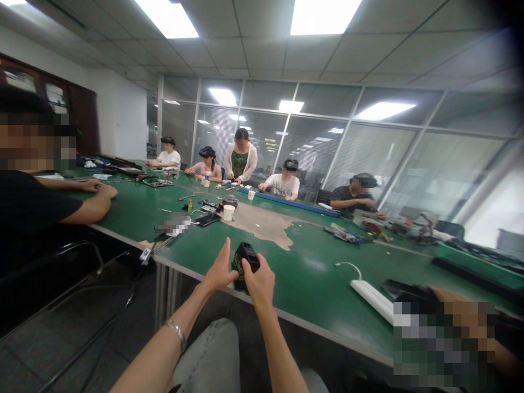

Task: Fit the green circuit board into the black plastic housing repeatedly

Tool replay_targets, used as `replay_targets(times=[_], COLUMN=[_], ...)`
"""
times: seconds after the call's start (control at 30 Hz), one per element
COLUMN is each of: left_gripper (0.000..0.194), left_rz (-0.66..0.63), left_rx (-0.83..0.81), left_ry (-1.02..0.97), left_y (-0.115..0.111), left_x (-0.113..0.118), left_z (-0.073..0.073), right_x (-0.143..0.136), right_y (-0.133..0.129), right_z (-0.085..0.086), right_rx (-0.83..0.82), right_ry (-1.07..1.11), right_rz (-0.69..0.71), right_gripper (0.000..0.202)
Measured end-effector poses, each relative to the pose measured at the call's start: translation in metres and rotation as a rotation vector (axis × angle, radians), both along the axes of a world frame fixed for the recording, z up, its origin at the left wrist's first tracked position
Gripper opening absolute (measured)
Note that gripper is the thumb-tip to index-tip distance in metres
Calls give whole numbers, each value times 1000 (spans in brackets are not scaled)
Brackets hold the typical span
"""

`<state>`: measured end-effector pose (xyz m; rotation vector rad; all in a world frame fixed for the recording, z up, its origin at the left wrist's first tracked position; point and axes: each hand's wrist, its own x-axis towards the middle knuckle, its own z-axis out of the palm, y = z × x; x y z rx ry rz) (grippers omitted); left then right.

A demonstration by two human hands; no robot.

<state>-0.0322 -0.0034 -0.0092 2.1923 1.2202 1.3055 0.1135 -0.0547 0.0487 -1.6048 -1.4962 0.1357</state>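
Note:
Close to the table's near edge, my right hand [261, 278] grips a small black boxy device [246, 255], with the thumb on its near face. The device is tilted, and a green part shows along its left side; its exact kind is not clear. My left hand [221, 268] is at the device's left side, fingers stretched upward and the thumb side at its lower edge. Whether the left hand bears any of its weight cannot be made out. A metal bracelet [177, 332] circles my left wrist.
On the green table [311, 289] are a paper cup [228, 213], a black phone-like slab [208, 219], a bare brown patch [262, 226] and a white power strip [372, 301]. Gray cables [344, 234] lie farther right. Co-workers sit left, right and across.

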Motion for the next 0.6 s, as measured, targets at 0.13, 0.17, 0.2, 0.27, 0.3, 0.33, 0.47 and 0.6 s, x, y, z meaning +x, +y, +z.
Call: replay_targets(times=[0.13, 0.17, 0.2, 0.27, 0.3, 0.33, 0.47, 0.6], left_gripper=[89, 87, 85, 83, 83, 82, 75, 65], left_rz=[115, 148, 179, 239, 265, 289, 373, 426], left_rx=[-78, -95, -109, -128, -133, -135, -120, -104], left_ry=[-169, -188, -202, -216, -217, -212, -161, -83], left_y=[10, 12, 13, 14, 14, 13, 10, 7], left_x=[3, 5, 7, 9, 10, 11, 12, 14], left_z=[-6, -6, -5, -3, -2, -1, 2, 4], right_x=[-8, -10, -11, -13, -14, -14, -14, -12], right_y=[-2, -2, -2, -2, -1, -1, -1, 1], right_z=[5, 6, 6, 6, 5, 4, 3, 3], right_rx=[11, 13, 12, 1, -4, -5, -9, -110], right_ry=[-109, -131, -151, -180, -191, -201, -231, -224], right_rz=[6, 10, 12, 14, 13, 12, 2, 20], right_gripper=[51, 50, 50, 49, 48, 48, 46, 35])
